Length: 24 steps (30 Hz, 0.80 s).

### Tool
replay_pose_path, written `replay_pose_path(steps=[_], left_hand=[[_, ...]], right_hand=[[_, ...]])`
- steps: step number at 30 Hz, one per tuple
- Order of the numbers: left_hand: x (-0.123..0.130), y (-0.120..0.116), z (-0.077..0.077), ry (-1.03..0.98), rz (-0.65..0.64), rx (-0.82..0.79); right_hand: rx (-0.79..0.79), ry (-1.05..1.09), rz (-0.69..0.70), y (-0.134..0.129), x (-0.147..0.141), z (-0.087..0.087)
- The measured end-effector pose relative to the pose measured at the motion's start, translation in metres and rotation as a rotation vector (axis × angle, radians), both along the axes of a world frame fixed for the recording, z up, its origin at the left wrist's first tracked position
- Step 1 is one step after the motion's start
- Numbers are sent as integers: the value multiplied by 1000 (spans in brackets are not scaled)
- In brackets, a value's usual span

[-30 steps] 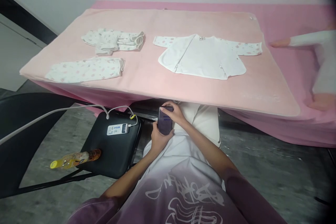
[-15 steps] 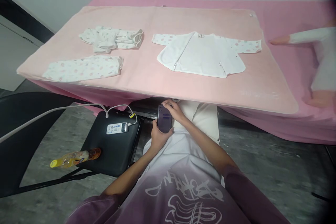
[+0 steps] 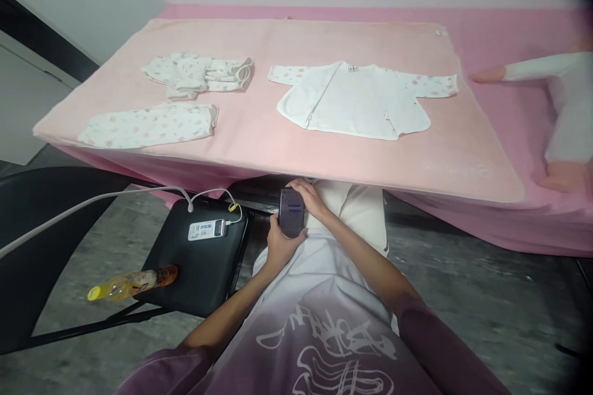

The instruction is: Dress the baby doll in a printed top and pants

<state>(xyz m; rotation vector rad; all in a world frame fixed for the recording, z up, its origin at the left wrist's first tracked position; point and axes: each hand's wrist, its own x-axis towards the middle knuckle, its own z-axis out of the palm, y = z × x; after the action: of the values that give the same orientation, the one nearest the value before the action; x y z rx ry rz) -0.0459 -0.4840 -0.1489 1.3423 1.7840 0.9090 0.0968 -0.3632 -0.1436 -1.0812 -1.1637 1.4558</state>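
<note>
A dark smartphone (image 3: 291, 215) is held low over my lap, its screen facing up with some lit text too small to read. My left hand (image 3: 281, 245) grips its lower left side and bottom end. At the upper right edge, my right hand (image 3: 309, 196) is closed on it, fingertips near the top. On the table past the phone lies a white baby wrap top (image 3: 354, 102) with patterned sleeves, spread flat. To its left are patterned baby pants (image 3: 151, 125) and a folded patterned garment (image 3: 199, 76).
A peach mat (image 3: 250, 148) covers much of the pink-draped table. At the right, a doll (image 3: 572, 111) in white clothing is partly cut off. Left of me, a black chair (image 3: 185, 284) carries a white power bank (image 3: 207, 230) with a cable (image 3: 139, 190), and a yellow-capped bottle (image 3: 132, 284).
The view has tilted up slightly, so the table and clothes sit a little lower in the picture. Both hands stay on the smartphone.
</note>
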Motion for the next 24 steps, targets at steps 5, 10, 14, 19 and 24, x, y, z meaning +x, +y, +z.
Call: replay_pose_path(steps=[5, 10, 14, 19, 24], left_hand=[[1, 0, -1, 4, -1, -10], [2, -1, 0, 11, -3, -22], [2, -1, 0, 21, -3, -11], [2, -1, 1, 14, 37, 7], [2, -2, -2, -38, 57, 46]], right_hand=[[24, -55, -54, -4, -4, 4], [33, -116, -128, -4, -11, 2], [39, -96, -122, -3, -7, 2], [-56, -1, -41, -20, 9, -2], [-83, 80, 193, -58, 26, -15]])
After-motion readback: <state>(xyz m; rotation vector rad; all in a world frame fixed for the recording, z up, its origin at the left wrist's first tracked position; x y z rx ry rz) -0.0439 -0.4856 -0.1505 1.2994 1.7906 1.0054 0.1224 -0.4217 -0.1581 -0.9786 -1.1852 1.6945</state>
